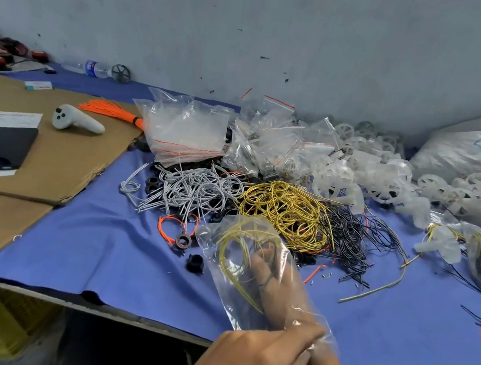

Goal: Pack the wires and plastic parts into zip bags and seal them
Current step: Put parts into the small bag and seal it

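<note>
1. My left hand [260, 356] is nearest, fingers curled and pinching the mouth of the zip bag [222, 243].
2. My right hand [275, 288] is inside that bag, fingers fairly straight and close together. Can't tell if they're gripping anything.
3. The bag also holds a yellow wire loop [228, 263] and sits over the blue cloth [92, 252].
4. Behind it are loose white wires [193, 190], yellow wires [289, 210] and black wires [352, 234].
5. Furthest back are the empty bags [184, 130] and plastic wheels [388, 176].

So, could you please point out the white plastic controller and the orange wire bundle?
white plastic controller [79, 121], head view, middle of its body.
orange wire bundle [113, 110], head view, middle of the strands.
</note>
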### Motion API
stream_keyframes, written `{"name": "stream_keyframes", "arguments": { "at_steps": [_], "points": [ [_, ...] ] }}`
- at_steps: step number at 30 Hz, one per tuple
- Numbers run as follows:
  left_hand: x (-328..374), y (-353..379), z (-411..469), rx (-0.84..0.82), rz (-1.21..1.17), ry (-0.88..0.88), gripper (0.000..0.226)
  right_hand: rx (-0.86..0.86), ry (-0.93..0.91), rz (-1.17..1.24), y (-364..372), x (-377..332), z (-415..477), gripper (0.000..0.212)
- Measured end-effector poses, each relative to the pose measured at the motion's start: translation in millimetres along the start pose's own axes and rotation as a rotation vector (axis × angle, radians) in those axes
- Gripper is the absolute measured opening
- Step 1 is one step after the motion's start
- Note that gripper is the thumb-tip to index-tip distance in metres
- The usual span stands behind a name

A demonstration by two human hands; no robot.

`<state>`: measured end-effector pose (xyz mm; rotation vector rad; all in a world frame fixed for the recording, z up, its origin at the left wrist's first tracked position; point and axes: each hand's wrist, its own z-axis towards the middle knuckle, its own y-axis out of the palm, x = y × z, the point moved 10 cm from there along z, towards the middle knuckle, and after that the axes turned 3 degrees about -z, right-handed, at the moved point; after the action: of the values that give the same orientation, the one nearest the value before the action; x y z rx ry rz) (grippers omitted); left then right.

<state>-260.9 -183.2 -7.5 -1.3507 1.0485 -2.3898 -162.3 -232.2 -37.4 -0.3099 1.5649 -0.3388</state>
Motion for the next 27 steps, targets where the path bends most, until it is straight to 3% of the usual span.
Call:
{"name": "stream_keyframes", "arguments": {
  "at_steps": [1,3,4,5,6,7,8,11,12,15,17,18,20,24,27],
  "points": [
    [3.4,-5.4,0.5,0.04,-0.014,0.021,0.048,0.021,-0.017,0.043,3.5,-0.9,-2.0,0.002],
    [9.6,-11.3,-0.8,0.086,0.014,0.082,0.044,0.183,-0.157,-0.029,-2.7,-1.9,-17.6,0.013],
    [8.5,-14.8,-0.3,0.099,0.073,0.096,0.044,0.083,-0.072,-0.193,1.5,-11.2,-26.1,0.033],
    [8.0,-21.1,0.4,0.124,0.146,0.108,0.044,0.219,-0.136,-0.612,-8.5,-14.7,-28.4,0.051],
    [6.1,-29.7,1.3,0.179,0.187,0.117,0.044,0.277,-0.212,-0.935,-13.5,-24.5,-30.3,0.06],
    [1.9,-39.5,1.2,0.243,0.208,0.109,0.044,0.134,-0.241,-1.038,-8.2,-31.5,-34.2,0.051],
    [-2.8,-49.4,1.2,0.302,0.189,0.09,0.043,-0.134,-0.352,-1.032,8.3,-37.1,-45.7,0.032],
    [-22.1,-73.8,-1.4,0.437,0.041,-0.031,0.037,-0.407,-0.563,-1.068,22.5,-64.8,-59.7,0.032],
    [-30.7,-78.8,-2.2,0.476,-0.021,-0.062,0.035,-0.449,-0.601,-0.972,18.7,-68.1,-67.3,0.035],
    [-52.3,-99.8,-0.4,0.58,-0.214,-0.156,0.029,-0.307,-0.66,-0.482,-33.0,-96.5,-75.0,0.02],
    [-62.9,-112.5,3.6,0.641,-0.323,-0.185,0.027,-0.041,-0.609,-0.127,-92.7,-92.3,-70.9,0.014],
    [-67.1,-115.7,6.2,0.654,-0.373,-0.197,0.027,0.113,-0.542,-0.063,-116.8,-77.1,-66.7,0.013],
    [-72.4,-117.0,11.8,0.644,-0.433,-0.202,0.027,0.288,-0.435,-0.277,-128.4,-44.4,-51.6,0.013],
    [-69.5,-107.7,19.3,0.587,-0.466,-0.182,0.027,-0.008,-0.293,-0.662,-60.9,24.0,-20.6,0.015],
    [-67.0,-104.8,20.8,0.57,-0.438,-0.188,0.029,-0.021,-0.257,-0.767,-43.2,46.0,-12.3,0.015]
  ]
}}
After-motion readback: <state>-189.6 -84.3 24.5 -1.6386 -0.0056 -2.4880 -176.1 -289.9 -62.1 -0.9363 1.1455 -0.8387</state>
